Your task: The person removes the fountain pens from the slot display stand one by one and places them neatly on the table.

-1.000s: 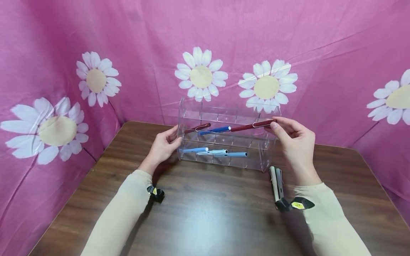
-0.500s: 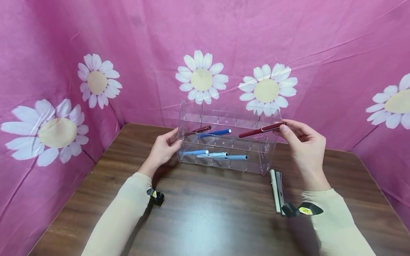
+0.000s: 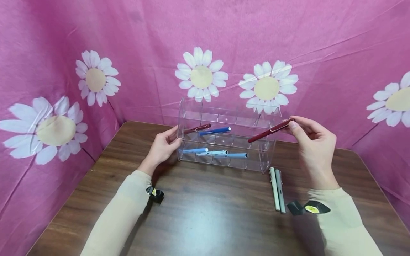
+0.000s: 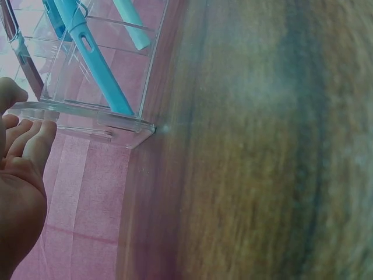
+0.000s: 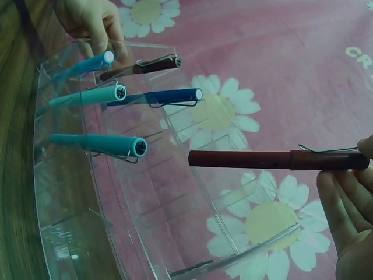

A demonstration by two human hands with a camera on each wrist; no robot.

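- Between the two hands stands the clear acrylic rack, on the brown table in front of a pink daisy-print cloth.
- The right hand pinches the capped end of a dark red pen between thumb and fingertips, the other fingers loosely curled; in the right wrist view the dark red pen lies level in the air with its free end just at the rack's right side.
- A second ago that pen reached well across the rack's upper tier, its tip close to the dark blue pen; now the hand is further right and the pen has slid out with it, tilted down at the tip. I judge it is being drawn out of the rack rather than put in.
- The left hand has not moved: its fingers rest straight against the rack's left end wall, steadying it.
- Near the left hand another dark red pen sits in the upper tier, with three light blue pens in the lower tier.
- Just below the right hand two pale pens lie side by side on the table.
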